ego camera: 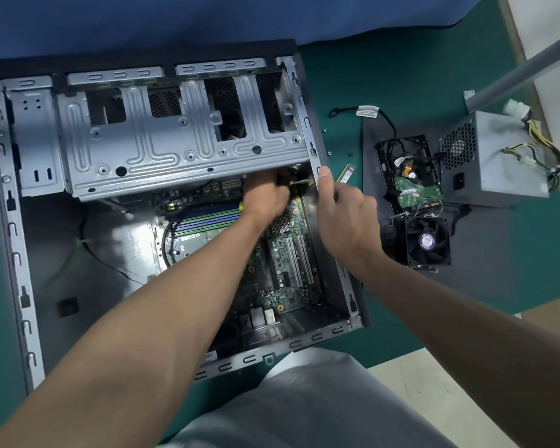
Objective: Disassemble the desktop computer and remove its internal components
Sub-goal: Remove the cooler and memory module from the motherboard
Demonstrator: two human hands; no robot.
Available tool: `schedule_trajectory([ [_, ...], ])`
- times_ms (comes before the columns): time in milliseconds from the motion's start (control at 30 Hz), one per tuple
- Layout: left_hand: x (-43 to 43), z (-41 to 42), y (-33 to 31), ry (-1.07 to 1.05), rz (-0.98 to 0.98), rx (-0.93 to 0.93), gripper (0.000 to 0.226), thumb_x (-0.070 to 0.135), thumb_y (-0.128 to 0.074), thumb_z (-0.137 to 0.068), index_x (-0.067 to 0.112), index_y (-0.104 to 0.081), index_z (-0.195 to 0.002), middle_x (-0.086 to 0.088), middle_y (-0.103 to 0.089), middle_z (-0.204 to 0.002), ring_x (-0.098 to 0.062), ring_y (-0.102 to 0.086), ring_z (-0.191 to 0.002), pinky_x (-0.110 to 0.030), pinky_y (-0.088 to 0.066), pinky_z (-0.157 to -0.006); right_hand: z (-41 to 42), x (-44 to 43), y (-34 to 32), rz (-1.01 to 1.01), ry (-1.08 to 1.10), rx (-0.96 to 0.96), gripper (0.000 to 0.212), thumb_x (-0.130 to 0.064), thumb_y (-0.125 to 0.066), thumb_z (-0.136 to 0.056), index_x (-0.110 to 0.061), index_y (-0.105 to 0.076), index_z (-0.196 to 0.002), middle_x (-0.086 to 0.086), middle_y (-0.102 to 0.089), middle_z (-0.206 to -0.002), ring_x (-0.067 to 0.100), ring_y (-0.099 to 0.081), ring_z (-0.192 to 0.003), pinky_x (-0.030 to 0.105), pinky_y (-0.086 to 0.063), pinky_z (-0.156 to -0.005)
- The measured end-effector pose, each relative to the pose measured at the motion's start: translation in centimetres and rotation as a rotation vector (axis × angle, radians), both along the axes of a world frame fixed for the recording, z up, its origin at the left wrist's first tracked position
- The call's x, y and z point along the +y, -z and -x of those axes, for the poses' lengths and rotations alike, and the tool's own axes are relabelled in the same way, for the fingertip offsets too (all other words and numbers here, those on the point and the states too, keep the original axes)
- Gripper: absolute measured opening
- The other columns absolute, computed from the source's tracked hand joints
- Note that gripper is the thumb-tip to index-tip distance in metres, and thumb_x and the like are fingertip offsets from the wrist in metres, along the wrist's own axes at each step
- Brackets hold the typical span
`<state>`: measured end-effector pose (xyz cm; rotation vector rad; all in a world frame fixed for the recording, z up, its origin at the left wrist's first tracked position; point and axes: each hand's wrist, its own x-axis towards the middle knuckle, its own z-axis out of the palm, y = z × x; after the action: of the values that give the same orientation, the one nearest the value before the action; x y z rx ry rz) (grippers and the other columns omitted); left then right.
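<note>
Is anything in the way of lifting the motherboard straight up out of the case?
Yes. The metal drive cage overhangs the motherboard's upper edge, and the left hand reaches in beneath it. The lower part of the board is uncovered.

No legible txt — fan [427, 241] sticker, cable tag [367, 111] labels too blurry to read.

Left hand [265, 195] fisted, reaching forward; right hand [346, 218] half-curled.
</note>
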<state>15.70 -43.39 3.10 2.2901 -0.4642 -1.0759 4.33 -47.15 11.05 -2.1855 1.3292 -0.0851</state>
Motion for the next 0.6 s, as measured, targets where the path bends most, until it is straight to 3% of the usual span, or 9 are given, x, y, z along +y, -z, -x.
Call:
schedule_trajectory([
  [67, 0.0, 0.1, 0.0, -0.008, 0.012, -0.002, 0.026, 0.006, -0.048, -0.091, 0.011, -0.048, -0.065, -0.007, -0.049, -0.065, -0.027, -0.051, -0.067, -0.016, -0.034, -0.057, 0.0, 0.1, -0.2, -0.012, -0.005, -0.003, 0.040, -0.030, -0.025, -0.103, -0.009, -0.059, -0.112, 0.016, -0.061, -0.085, 0.039, -0.056, -0.079, 0.047, -0.047, -0.074],
  [133, -0.3, 0.1, 0.1, 0.016, -0.004, 0.060, 0.025, 0.014, -0.044, -0.097, 0.000, -0.064, -0.100, -0.021, -0.063, -0.101, -0.035, -0.058, -0.103, -0.025, -0.040, -0.072, 0.0, 0.1, -0.4, 0.007, -0.019, 0.044, 0.051, -0.044, -0.023, -0.101, -0.011, -0.056, -0.080, 0.012, -0.058, -0.077, 0.036, -0.055, -0.077, 0.044, -0.046, -0.072],
  [167, -0.4, 0.0, 0.2, 0.041, -0.025, 0.085, 0.034, 0.019, -0.041, -0.100, -0.001, -0.061, -0.119, -0.021, -0.060, -0.122, -0.034, -0.053, -0.117, -0.028, -0.040, -0.086, -0.2, -0.1, -0.3, 0.006, -0.005, 0.067, 0.053, -0.049, -0.021, -0.100, -0.014, -0.049, -0.071, 0.011, -0.057, -0.074, 0.035, -0.055, -0.077, 0.042, -0.046, -0.071],
  [233, -0.5, -0.4, -0.1, 0.041, -0.027, 0.095, 0.039, 0.022, -0.041, -0.102, 0.001, -0.053, -0.133, -0.017, -0.053, -0.137, -0.030, -0.049, -0.126, -0.020, -0.043, -0.087, -0.2, 0.0, -0.2, 0.002, -0.014, 0.090, 0.054, -0.052, -0.018, -0.099, -0.017, -0.047, -0.070, 0.008, -0.054, -0.072, 0.033, -0.054, -0.074, 0.038, -0.040, -0.066],
  [333, -0.8, -1.2, -0.2, -0.025, 0.030, -0.031, 0.036, 0.025, -0.039, -0.103, 0.004, -0.055, -0.128, -0.018, -0.056, -0.133, -0.031, -0.053, -0.120, -0.026, -0.043, -0.095, -0.2, 0.0, -0.5, 0.000, -0.007, 0.072, 0.054, -0.051, -0.018, -0.099, -0.019, -0.046, -0.066, 0.004, -0.050, -0.068, 0.030, -0.051, -0.073, 0.037, -0.039, -0.066],
  [400, -0.1, -0.9, -0.7, -0.011, 0.052, -0.053, 0.032, 0.023, -0.044, -0.101, 0.004, -0.059, -0.123, -0.018, -0.060, -0.126, -0.032, -0.057, -0.113, -0.028, -0.040, -0.090, -0.1, 0.2, -0.8, -0.017, 0.026, 0.034, 0.055, -0.054, -0.020, -0.098, -0.020, -0.038, -0.059, 0.007, -0.054, -0.068, 0.032, -0.052, -0.079, 0.042, -0.045, -0.072],
  [467, 0.9, -0.2, -0.9, 0.052, 0.103, -0.131, 0.023, 0.022, -0.053, -0.097, 0.011, -0.063, -0.115, -0.013, -0.067, -0.108, -0.027, -0.063, -0.089, -0.029, -0.044, -0.079, -0.2, 0.3, -0.9, -0.027, 0.040, 0.017, 0.055, -0.056, -0.018, -0.097, -0.021, -0.038, -0.060, 0.011, -0.058, -0.073, 0.033, -0.052, -0.085, 0.046, -0.046, -0.076],
  [533, 2.2, 0.8, -1.2, 0.162, 0.146, -0.216, 0.015, 0.030, -0.059, -0.095, 0.020, -0.066, -0.103, 0.004, -0.065, -0.082, -0.010, -0.056, -0.063, -0.029, -0.046, -0.074, -0.1, 0.3, -0.9, -0.037, 0.041, 0.019, 0.057, -0.059, -0.016, -0.096, -0.021, -0.041, -0.062, 0.013, -0.060, -0.078, 0.034, -0.050, -0.091, 0.047, -0.044, -0.079],
  [600, 3.5, 1.4, -1.7, 0.342, 0.184, -0.317, 0.016, 0.034, -0.061, -0.093, 0.023, -0.069, -0.101, 0.008, -0.067, -0.087, -0.009, -0.061, -0.077, -0.034, -0.044, -0.087, -0.1, 0.4, -0.9, -0.048, 0.048, 0.036, 0.059, -0.062, -0.014, -0.094, -0.020, -0.045, -0.066, 0.013, -0.061, -0.082, 0.033, -0.049, -0.094, 0.047, -0.044, -0.080],
])
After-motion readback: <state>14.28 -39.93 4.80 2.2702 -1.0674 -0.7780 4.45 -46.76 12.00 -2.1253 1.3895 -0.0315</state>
